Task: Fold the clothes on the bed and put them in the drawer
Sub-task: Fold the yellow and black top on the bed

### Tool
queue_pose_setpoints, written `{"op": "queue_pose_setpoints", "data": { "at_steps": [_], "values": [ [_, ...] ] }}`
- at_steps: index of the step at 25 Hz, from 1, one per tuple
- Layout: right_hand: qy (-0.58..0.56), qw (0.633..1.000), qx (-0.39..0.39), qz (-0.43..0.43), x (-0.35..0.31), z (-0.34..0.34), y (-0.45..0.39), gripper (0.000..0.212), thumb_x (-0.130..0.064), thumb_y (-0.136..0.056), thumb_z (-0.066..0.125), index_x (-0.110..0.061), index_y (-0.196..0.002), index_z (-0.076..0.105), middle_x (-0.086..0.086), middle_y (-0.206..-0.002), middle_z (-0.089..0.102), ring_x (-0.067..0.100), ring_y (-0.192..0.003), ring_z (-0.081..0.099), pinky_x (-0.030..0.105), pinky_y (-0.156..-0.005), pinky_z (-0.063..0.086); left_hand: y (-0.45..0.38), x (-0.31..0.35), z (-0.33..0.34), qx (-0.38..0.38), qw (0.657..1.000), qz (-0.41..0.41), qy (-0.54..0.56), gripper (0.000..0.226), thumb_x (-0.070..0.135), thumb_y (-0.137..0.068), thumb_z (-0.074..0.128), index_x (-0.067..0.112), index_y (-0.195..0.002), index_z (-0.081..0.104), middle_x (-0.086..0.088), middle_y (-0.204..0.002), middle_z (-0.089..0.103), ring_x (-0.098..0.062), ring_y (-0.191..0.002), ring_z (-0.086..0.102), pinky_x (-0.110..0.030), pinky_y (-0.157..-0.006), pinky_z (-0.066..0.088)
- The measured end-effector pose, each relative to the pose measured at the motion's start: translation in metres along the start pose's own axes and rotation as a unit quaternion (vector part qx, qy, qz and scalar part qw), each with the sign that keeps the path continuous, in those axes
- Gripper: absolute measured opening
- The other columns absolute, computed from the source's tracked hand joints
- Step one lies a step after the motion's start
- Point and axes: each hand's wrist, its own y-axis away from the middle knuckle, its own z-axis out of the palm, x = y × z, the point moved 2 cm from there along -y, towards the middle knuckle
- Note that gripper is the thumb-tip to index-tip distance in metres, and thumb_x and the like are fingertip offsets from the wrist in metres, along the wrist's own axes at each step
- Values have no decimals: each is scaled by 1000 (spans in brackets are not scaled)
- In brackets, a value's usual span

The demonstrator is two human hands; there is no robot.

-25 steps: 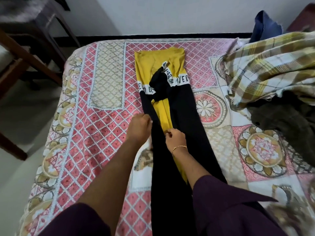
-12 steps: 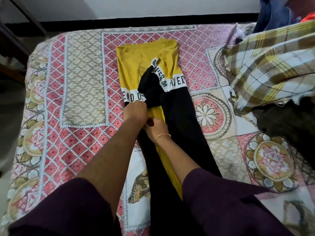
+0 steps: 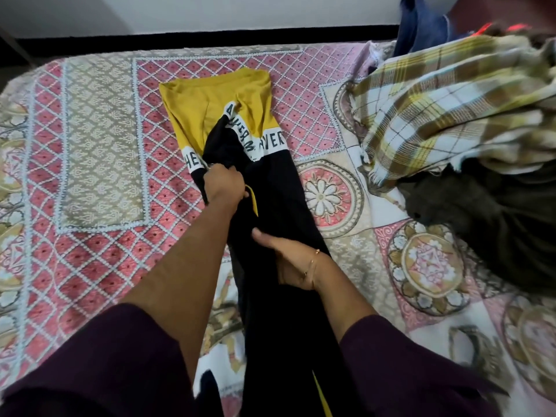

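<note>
A long black and mustard-yellow garment (image 3: 282, 203) with a white lettered band lies lengthwise down the middle of the bed (image 3: 99, 164). Its yellow end points to the far edge. My left hand (image 3: 224, 186) grips a bunched fold of the black fabric just below the white band. My right hand (image 3: 288, 257), with a thin gold bangle on the wrist, holds the black fabric lower down, thumb stretched out on top and fingers tucked under the cloth. Only a thin strip of yellow shows between the two hands.
A heap of unfolded clothes lies at the right: a yellow-brown plaid cloth (image 3: 451, 106), a dark grey-green garment (image 3: 493, 224) below it, and a blue piece (image 3: 421, 22) at the back. The patterned pink bedspread is bare on the left. A wall runs behind the bed.
My left hand has moved up the garment to the white band and gathered black fabric. My right hand has slid down and apart from it. The black fabric now covers most of the yellow strip.
</note>
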Motion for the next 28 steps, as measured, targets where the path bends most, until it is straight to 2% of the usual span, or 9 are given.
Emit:
{"op": "queue_pose_setpoints", "data": {
  "at_steps": [3,5,8,11,15,18,20,24,28],
  "values": [
    [-93,995,24,21,21,-26,3,58,-64,-89,36,-15,-91,67,6,-87,61,21,-80,57,34,-74,45,15,-4,9,5,995,60,-81,32,25,-97,45,-5,-98,55,-24,-99,63,-38,-84,64,-39,-77,52],
    [-64,995,55,47,31,-33,9,48,-54,-95,33,-17,-84,60,3,-80,55,17,-72,53,31,-67,43,37,-11,10,39,977,155,-143,30,22,-98,45,-4,-107,56,-24,-104,62,-39,-96,59,-39,-76,43],
    [-25,994,89,49,34,-29,14,28,-31,-99,38,-18,-81,54,-1,-76,54,12,-68,53,26,-61,44,70,-32,2,125,959,223,-120,30,19,-98,43,3,-122,55,-18,-117,58,-35,-105,55,-39,-80,41],
    [-58,994,85,44,36,-23,13,21,-24,-98,42,-14,-90,58,2,-83,60,15,-74,58,28,-65,48,101,-65,-2,181,965,161,-102,25,22,-98,44,2,-106,56,-19,-108,54,-36,-98,53,-40,-72,38],
    [-138,985,105,21,38,-16,9,39,-36,-100,35,-11,-95,64,5,-83,69,20,-83,62,33,-78,48,148,-102,1,104,981,44,-158,42,43,-96,41,3,-96,56,-17,-100,59,-36,-94,58,-39,-73,42],
    [-111,984,139,1,39,-11,6,30,-25,-100,40,-11,-87,64,2,-69,70,15,-63,67,26,-59,54,168,-107,6,85,982,16,-168,50,48,-96,37,1,-102,56,-17,-107,57,-38,-97,57,-42,-78,43],
    [-87,985,150,-8,42,-6,8,24,-18,-97,47,-10,-84,65,2,-63,70,13,-54,67,23,-51,54,178,-110,7,85,986,-8,-141,48,45,-97,37,0,-105,54,-17,-109,57,-39,-98,56,-42,-80,42],
    [-39,985,162,-51,45,3,16,18,-8,-89,59,-8,-72,59,11,-76,64,24,-69,62,36,-71,51,189,-123,2,58,997,-1,-55,30,26,-96,51,-4,-94,56,-22,-94,64,-37,-90,60,-33,-68,36],
    [-25,979,177,-97,48,2,25,13,-11,-89,62,-9,-77,57,11,-82,63,25,-78,61,40,-85,50,191,-127,-14,113,992,-52,-39,23,10,-98,40,-6,-99,55,-26,-97,62,-38,-90,59,-35,-67,37]
  ]
}}
